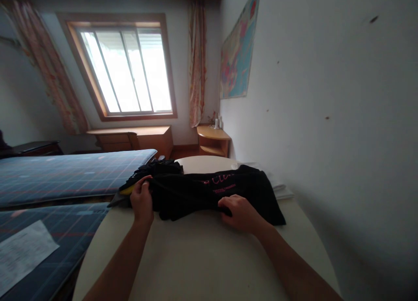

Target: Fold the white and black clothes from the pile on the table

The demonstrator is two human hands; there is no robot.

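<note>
The black garment (187, 194) lies crosswise on the pale, round-edged counter (189, 257), at the centre of the frame, with pink lettering facing up towards its right end. It could bunch or twist if the two hands pull unevenly, since its near edge already runs wavy between them. Its left end sits against a heap of dark clothes (163, 167), so a tug that way might catch the heap and drag it off the counter's left rim, towards the plaid mattress (78, 172). A push away from the person could also shift the white item (281, 192) behind the garment's right end.

The left hand (142, 200), left of centre, has its thumb and fingers drawn together, pinching the garment's left end. The right hand (240, 212), right of centre, has its fingers curled closely over the near edge, gripping the cloth; its thumb is partly hidden. The hands are well apart.
</note>
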